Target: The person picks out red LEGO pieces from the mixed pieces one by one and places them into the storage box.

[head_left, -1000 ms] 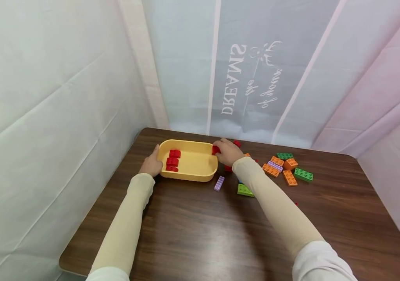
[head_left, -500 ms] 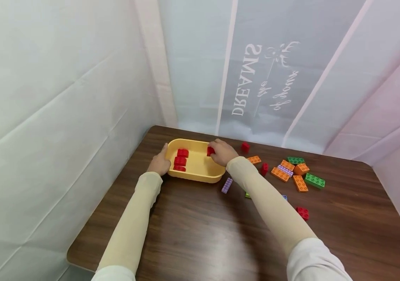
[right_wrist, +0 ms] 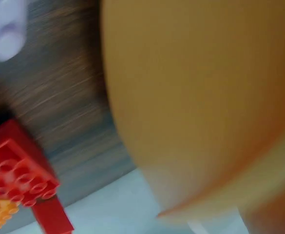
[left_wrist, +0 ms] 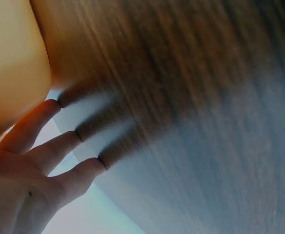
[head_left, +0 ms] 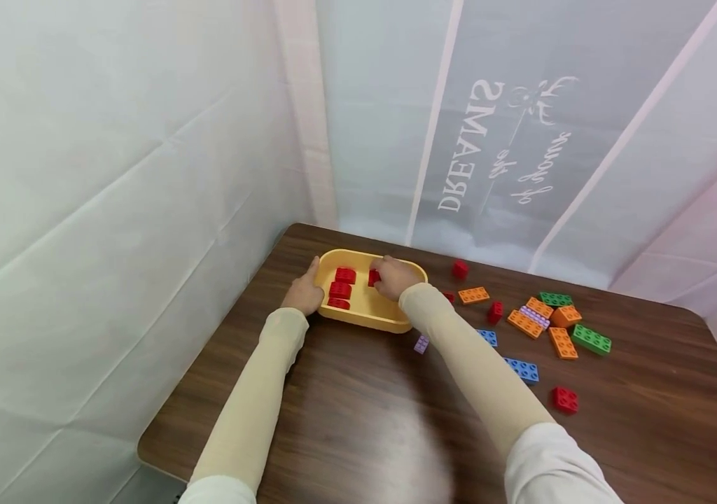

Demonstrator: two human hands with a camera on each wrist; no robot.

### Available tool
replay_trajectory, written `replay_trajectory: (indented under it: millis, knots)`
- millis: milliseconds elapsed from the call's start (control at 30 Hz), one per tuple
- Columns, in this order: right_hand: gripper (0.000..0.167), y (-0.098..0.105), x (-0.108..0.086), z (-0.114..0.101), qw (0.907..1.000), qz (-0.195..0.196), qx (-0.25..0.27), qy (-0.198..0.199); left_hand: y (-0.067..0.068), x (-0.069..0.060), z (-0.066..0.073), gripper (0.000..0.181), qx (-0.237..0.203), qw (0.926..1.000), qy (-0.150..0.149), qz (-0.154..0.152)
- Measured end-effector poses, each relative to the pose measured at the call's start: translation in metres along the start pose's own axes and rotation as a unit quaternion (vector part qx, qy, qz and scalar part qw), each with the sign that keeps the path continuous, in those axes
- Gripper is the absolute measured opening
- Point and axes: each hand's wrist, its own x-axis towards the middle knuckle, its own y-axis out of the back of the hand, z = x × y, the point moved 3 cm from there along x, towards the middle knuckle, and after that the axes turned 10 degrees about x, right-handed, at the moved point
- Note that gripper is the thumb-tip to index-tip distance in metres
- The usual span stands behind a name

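Note:
The yellow tray [head_left: 367,321] stands near the table's back left, with several red bricks [head_left: 340,290] along its left side. At the tray's left end is my left hand [head_left: 304,290]; in the left wrist view this hand [left_wrist: 40,161] has spread fingers, their tips on the table beside the tray wall [left_wrist: 15,58]. Inside the tray, toward its back right, my right hand [head_left: 398,276] pinches a red brick [head_left: 374,278]. The tray wall [right_wrist: 181,97] fills much of the right wrist view and hides the fingertips.
Right of the tray lie orange bricks [head_left: 474,295], blue bricks [head_left: 521,369], green bricks [head_left: 592,339], a purple brick [head_left: 421,344] and loose red bricks [head_left: 565,400]. Fabric walls [head_left: 358,140] enclose the back and sides of the wooden table [head_left: 346,406].
My right hand has moved left from the tray's right rim to inside the tray, carrying the red brick. My left hand stays at the left end. The head view has shifted.

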Motion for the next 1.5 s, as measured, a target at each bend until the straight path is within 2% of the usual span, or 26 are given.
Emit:
replay_trajectory:
  millis: [200,367,500,667,833,1067,1233,1367,1500]
  knots:
    - [0.037,-0.016,0.015,0.004,0.9998,-0.012,0.003,-0.014,-0.002,-0.006,0.003,0.079,0.001,0.9999,-0.004,0.011]
    - [0.037,-0.023,0.022,0.007,0.9998,-0.012,0.004,-0.015,-0.003,-0.006,0.005,0.079,-0.002,0.9999,-0.005,0.013]
    - [0.033,-0.028,0.026,0.004,0.9999,0.009,0.006,0.008,-0.001,-0.005,0.002,0.079,-0.006,0.9999,0.002,0.014]
    - [0.015,-0.029,0.024,0.002,0.9989,0.042,-0.001,0.021,0.000,-0.004,0.006,0.079,-0.002,0.9999,0.000,0.016]
    - [0.009,-0.032,0.024,0.002,0.9985,0.047,-0.011,0.025,0.000,-0.002,0.005,0.079,0.009,0.9998,-0.001,0.017]
    - [0.019,-0.035,0.024,0.001,0.9981,0.051,-0.020,0.028,-0.001,-0.005,0.003,0.078,0.002,0.9996,0.002,0.028]
    - [0.023,-0.038,0.021,0.001,0.9988,0.028,-0.033,0.021,-0.006,-0.009,0.002,0.078,0.001,0.9996,0.013,0.024]
    - [0.025,-0.038,0.017,0.002,0.9992,0.029,-0.025,0.013,-0.007,-0.009,0.003,0.077,-0.003,0.9996,0.007,0.026]
    - [0.030,-0.030,0.013,0.001,0.9993,0.037,-0.001,0.011,0.000,-0.005,0.004,0.076,-0.003,0.9995,0.000,0.030]
